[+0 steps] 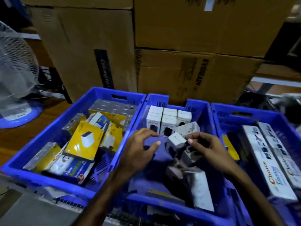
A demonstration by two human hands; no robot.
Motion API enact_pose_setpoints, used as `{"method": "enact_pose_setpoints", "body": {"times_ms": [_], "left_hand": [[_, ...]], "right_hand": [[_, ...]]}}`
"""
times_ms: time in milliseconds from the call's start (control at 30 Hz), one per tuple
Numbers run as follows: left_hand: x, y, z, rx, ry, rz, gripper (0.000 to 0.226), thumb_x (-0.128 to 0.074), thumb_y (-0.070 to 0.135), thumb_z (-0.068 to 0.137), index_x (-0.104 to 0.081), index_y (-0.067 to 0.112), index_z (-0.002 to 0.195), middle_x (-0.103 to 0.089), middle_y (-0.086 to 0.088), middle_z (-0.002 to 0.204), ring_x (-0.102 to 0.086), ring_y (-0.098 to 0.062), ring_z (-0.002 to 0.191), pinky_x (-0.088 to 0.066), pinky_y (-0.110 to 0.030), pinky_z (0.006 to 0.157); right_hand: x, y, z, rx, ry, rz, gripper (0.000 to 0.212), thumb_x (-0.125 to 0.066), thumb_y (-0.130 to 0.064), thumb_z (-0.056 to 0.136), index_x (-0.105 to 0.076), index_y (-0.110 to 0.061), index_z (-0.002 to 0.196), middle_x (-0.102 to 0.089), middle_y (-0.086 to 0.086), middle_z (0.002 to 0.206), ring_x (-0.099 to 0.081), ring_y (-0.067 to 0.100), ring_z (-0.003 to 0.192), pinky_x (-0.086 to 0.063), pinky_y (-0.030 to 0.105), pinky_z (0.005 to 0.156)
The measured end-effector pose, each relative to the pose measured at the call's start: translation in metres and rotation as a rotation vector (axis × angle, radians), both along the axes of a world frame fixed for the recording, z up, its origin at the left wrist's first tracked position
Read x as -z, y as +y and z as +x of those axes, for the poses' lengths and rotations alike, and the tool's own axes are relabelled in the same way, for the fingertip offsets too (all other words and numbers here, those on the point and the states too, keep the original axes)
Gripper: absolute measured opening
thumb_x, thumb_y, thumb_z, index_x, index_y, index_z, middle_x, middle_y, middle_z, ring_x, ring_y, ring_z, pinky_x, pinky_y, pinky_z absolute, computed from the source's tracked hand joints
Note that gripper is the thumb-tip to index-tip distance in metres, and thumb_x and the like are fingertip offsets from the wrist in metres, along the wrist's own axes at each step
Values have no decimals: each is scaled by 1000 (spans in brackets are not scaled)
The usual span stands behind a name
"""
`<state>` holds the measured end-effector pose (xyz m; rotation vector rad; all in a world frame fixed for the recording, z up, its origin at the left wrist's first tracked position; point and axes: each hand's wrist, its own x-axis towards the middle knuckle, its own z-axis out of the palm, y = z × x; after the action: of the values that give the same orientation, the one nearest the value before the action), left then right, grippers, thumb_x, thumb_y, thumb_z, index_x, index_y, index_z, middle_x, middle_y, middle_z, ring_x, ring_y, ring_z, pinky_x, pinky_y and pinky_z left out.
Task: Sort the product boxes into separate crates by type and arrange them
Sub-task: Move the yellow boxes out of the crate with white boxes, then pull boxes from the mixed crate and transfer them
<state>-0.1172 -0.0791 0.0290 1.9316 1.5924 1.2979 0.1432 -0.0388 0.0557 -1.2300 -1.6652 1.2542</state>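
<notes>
The head view showed three blue crates side by side, all cut off in part: the left crate [48,177] lost its near left corner to the frame edge, the middle crate [179,209] had its near wall partly blurred, and the right crate [218,115] ran out of frame at right and below. Several items low in the middle crate were smeared by motion; a dark brown box [175,168] and a grey-white box [200,185] lay tilted there, their printing unreadable. A row of small white boxes [167,118] stood upright against the far wall of the middle crate, labels too small to read. The left crate held a loose jumble of yellow boxes [84,139], some tilted, with a green-lettered box [73,168] near its front. The right crate held long white cartons [267,160] lying lengthwise, the nearest partly hidden by the right forearm. Both forearms entered from the bottom edge and reached into the middle crate. The left hand [140,144] hovered palm down over the crate floor, fingers spread and lightly bent, holding nothing. The right hand [205,145] had its thumb and forefinger drawn together, pinching the corner of a small white box [175,141] tilted just in front of the upright row; the remaining fingers were curled. Behind the crates stood stacked brown cartons [179,46], and a fan [14,70] sat at far left, cropped by the frame.
</notes>
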Motion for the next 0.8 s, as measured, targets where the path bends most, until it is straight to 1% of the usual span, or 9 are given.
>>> {"method": "enact_pose_setpoints", "body": {"times_ms": [100, 233, 367, 433, 500, 567, 667, 733, 800], "left_hand": [[-4, 15, 43, 168, -21, -39, 20, -73, 34, 85, -76, 23, 102, -71, 13, 98, -67, -5, 90, -52, -22, 80], [-6, 36, 105, 314, -52, -107, 22, -73, 34, 82, -77, 20, 98, -72, 15, 90, -67, 1, 84, -50, -14, 75], [-5, 53, 150, 393, -16, -140, 17, -74, 25, 85, -79, 20, 100, -75, 13, 86, -68, 2, 81, -47, -12, 72], [-4, 59, 163, 403, 3, -138, 16, -72, 23, 86, -78, 19, 99, -77, 7, 87, -70, -6, 81, -50, -16, 72], [1, 64, 174, 398, 23, -138, 12, -73, 21, 87, -78, 19, 98, -76, 6, 86, -69, -9, 79, -50, -18, 69], [8, 68, 177, 373, 44, -132, 10, -75, 16, 87, -78, 20, 97, -75, 8, 85, -68, -6, 77, -48, -16, 69], [19, 73, 169, 329, 95, -112, 13, -75, 22, 87, -77, 23, 100, -75, 13, 90, -67, -1, 80, -51, -21, 73], [22, 72, 162, 298, 141, -80, 18, -72, 28, 86, -75, 24, 103, -75, 14, 95, -68, -3, 85, -54, -27, 76], [21, 71, 158, 277, 163, -43, 21, -70, 30, 85, -75, 23, 104, -75, 14, 98, -69, -7, 89, -55, -32, 80]], "right_hand": [[-1, 1, 29, 90, 6, 44, 12, -64, -7, 99, -72, -1, 104, -75, 23, 88, -69, 17, 74, -55, 20, 65], [5, 9, 89, 264, -107, 106, 11, -64, -7, 99, -72, -11, 93, -74, 13, 79, -68, 10, 65, -53, 21, 60], [33, 44, 146, 413, -401, 123, 8, -72, -22, 92, -70, -20, 85, -74, 2, 76, -71, 18, 71, -55, 36, 69], [55, 66, 163, 401, -598, 35, 14, -75, -31, 87, -70, -20, 95, -69, -2, 80, -65, 19, 78, -49, 33, 74], [97, 96, 186, 238, -718, -38, 41, -73, -45, 83, -68, -18, 112, -68, 3, 95, -63, 20, 86, -49, 36, 80], [119, 113, 190, 98, -762, -123, 52, -71, -49, 87, -61, -25, 132, -67, 11, 124, -67, 29, 109, -53, 47, 97], [103, 111, 177, 12, -978, -54, 56, -50, -35, 106, -34, -24, 158, -41, 19, 156, -46, 39, 139, -37, 46, 115], [86, 103, 179, -79, -1016, -38, 59, -43, -31, 108, -23, -23, 163, -23, 17, 166, -26, 41, 152, -23, 50, 124], [91, 98, 183, -140, -897, -61, 70, -44, -61, 100, -31, -29, 160, -14, 10, 171, -8, 33, 159, -7, 47, 129]]}}
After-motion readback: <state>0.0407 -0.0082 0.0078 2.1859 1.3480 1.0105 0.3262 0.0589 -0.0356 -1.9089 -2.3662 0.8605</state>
